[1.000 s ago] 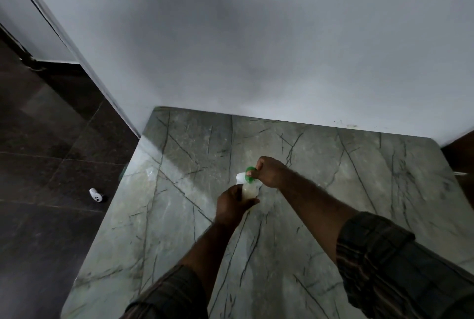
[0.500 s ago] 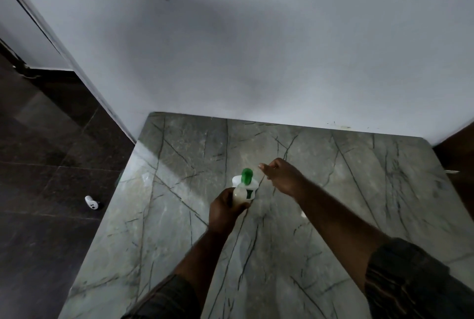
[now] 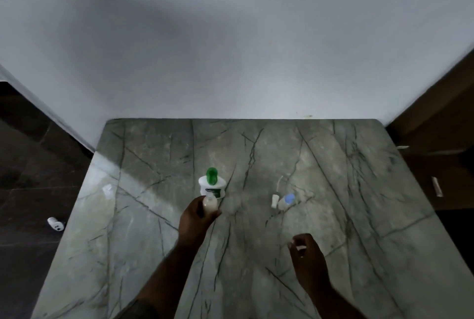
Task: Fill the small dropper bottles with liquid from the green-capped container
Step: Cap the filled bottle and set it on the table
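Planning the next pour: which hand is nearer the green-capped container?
Left. The left hand, gripping a small bottle, is just in front of the green-capped container; the right hand is farther, to its right.

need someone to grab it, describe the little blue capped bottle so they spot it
On the marble table, look right of the white green-capped container. The small clear bottle sits there beside a white piece; only it has a pale blue cap.
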The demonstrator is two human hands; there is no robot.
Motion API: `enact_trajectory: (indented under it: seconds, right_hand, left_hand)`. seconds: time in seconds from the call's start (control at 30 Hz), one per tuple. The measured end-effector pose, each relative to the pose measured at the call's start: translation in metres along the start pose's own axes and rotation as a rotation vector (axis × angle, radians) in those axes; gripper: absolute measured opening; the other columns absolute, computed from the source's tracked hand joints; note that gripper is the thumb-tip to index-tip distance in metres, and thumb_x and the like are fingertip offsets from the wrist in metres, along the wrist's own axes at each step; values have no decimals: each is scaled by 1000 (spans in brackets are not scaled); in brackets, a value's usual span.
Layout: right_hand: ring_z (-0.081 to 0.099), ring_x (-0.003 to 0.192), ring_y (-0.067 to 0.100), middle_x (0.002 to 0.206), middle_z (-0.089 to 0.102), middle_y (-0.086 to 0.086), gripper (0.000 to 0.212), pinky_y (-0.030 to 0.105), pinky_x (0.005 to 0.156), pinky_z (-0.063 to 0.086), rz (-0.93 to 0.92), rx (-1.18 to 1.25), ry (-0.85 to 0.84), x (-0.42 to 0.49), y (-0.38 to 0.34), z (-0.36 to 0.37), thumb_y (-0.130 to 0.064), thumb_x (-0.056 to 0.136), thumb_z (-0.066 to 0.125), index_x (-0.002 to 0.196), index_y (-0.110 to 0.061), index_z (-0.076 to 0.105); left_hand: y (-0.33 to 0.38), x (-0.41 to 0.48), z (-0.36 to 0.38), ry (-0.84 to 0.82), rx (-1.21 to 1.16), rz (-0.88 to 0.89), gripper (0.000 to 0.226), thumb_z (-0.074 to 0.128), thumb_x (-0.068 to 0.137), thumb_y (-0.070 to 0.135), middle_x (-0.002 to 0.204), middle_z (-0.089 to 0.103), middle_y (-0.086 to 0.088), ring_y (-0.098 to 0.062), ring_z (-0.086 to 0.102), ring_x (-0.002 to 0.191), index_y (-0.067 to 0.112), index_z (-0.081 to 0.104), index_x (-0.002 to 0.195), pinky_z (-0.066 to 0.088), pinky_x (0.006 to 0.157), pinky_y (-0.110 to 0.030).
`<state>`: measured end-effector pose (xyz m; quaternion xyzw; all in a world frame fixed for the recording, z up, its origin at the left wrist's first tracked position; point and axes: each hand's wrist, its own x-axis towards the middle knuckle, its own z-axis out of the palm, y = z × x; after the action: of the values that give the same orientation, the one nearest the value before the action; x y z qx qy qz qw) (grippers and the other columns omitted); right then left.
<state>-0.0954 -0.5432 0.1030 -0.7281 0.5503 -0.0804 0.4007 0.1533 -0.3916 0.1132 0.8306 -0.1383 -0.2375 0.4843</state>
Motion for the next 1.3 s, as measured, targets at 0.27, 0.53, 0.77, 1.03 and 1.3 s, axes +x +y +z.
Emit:
enact_trajectory:
  seconds: [0.27,0.53,0.77,1.03,1.3]
  right_hand:
    - [63,102,10,130,56,-6,42,27,83,53,-235,-152,-60,27,-29,20,-31,92,62,132,-23,52]
    - [46,136,26,166,-1,6,74,38,101,50,-194,-499,-245,58,-70,51,-40,97,52,157,-23,13]
    - [51,131,31,165,-3,11,77,42,100,50,-46,-564,-282,78,-79,70,-42,96,50,158,-27,6]
    - [51,127,29,158,18,5,59,41,97,49,-71,-613,-287,81,-76,89,-34,97,47,151,-29,24]
    - [62,99,22,127,45,5,47,35,77,55,-167,-661,-287,64,-65,95,-20,97,42,142,-27,33]
  left_hand:
    - [-1,-6,15,-16,24,16,38,86,72,26,95,72,3,-17,67,90,27,65,104,55,80,-38]
    - [3,-14,15,-6,21,-15,43,88,70,29,93,71,10,3,63,86,31,64,106,45,68,-14]
    - [6,-17,8,16,27,-26,43,88,69,32,88,68,18,11,61,81,33,62,105,45,62,-4]
    - [0,-17,-2,20,-30,-34,45,88,69,29,96,72,14,11,63,87,32,63,106,48,67,-4]
    - [-4,-19,-7,32,-27,-37,43,88,69,28,94,72,13,10,64,86,38,61,101,47,67,-4]
